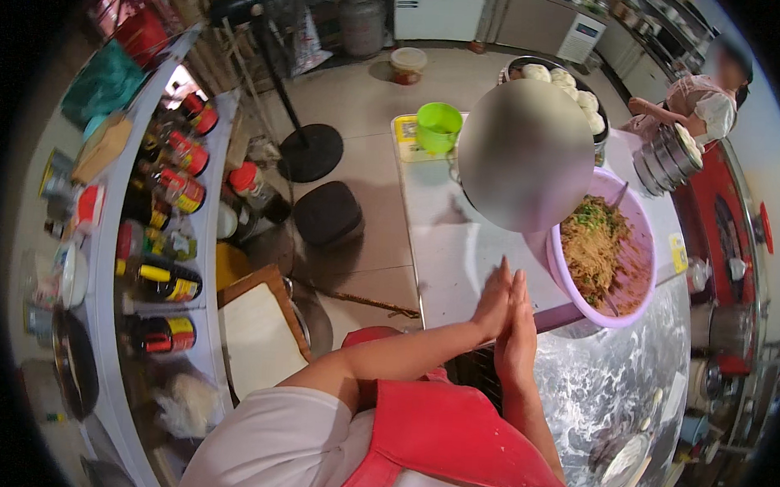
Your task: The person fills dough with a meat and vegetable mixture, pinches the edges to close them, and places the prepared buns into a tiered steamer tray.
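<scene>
My left hand [493, 305] and my right hand [517, 331] are pressed palm to palm in front of my red apron [461, 433], fingers extended and pointing away from me. Neither hand shows anything in it. Just right of them, a pink plastic basin [651, 278] holds a minced filling [586, 244] with chopped greens on top, and a utensil handle leans at its rim. A green plastic cup [439, 129] stands at the far left of the white table [441, 258]. A blurred round patch hides what lies between cup and basin.
A steamer with white buns [587, 101] stands beyond the basin. At the right, a person [704, 100] is near stacked steel steamers [666, 163]. A floury metal worktop [604, 380] lies right of me. Shelves of sauce bottles [179, 188] and a black stool [328, 213] are on the left.
</scene>
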{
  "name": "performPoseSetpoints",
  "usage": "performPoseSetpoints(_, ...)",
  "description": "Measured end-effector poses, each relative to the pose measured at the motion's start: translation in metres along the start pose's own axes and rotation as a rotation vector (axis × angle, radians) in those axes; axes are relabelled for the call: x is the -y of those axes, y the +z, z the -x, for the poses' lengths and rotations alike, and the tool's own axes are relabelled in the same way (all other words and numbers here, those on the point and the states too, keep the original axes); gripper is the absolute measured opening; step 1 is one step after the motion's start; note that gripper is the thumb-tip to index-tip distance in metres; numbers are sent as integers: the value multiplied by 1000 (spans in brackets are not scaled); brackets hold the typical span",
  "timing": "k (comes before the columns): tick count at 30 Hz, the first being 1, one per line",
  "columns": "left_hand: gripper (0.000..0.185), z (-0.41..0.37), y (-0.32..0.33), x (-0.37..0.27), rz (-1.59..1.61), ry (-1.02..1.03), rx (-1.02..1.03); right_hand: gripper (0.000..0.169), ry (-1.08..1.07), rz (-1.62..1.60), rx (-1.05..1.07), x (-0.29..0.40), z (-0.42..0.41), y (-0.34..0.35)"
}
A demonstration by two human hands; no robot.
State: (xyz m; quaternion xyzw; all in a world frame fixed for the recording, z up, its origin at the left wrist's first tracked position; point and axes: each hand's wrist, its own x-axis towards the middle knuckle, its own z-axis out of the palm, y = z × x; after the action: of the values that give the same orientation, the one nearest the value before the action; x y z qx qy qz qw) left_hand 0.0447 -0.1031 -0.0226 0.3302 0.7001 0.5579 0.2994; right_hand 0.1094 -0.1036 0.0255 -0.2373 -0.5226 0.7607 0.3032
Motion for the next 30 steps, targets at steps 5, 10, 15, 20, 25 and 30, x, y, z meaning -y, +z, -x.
performPoseSetpoints(5, 63, 21, -1, -14, -692, 409, -331, 26, 216, -4, -62, -13, 12, -41)
performPoseSetpoints(10, 53, 47, 8, -26, -895, 707, -447, 19, 327, -141, -4, -8, 18, -51)
performPoseSetpoints(15, 44, 56, 7, -41, -932, 774, -465, 21, 285, -322, -24, -7, 18, -50)
performPoseSetpoints(20, 42, 53, 13, -44, -906, 781, -399, 22, 330, -368, -51, 11, 16, -50)
performPoseSetpoints(25, 40, 50, 20, -31, -657, 657, -162, 23, 352, -434, -74, -5, 4, -67)
performPoseSetpoints(30, 41, 43, 4, -44, -443, 627, 32, 20, 357, -494, -172, 21, -2, -47)
